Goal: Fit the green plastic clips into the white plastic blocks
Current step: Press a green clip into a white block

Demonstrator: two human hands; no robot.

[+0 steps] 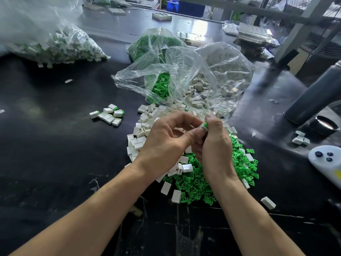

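My left hand (167, 143) and my right hand (215, 145) meet above the piles in the middle of the black table. Between their fingertips they pinch one white block with a green clip (204, 126) at its end; most of the block is hidden by fingers. Under the hands lies a heap of loose white blocks (142, 133) on the left and a heap of green clips (195, 183) on the right, partly mixed. A small group of blocks with green clips fitted (108, 114) lies to the left.
Two open clear bags behind the piles hold green clips (160, 84) and white blocks (208, 89). A large bag of assembled pieces (60, 43) sits at the far left. A dark cylinder (313, 97), a black cup (323, 124) and a white controller (326, 163) stand at the right.
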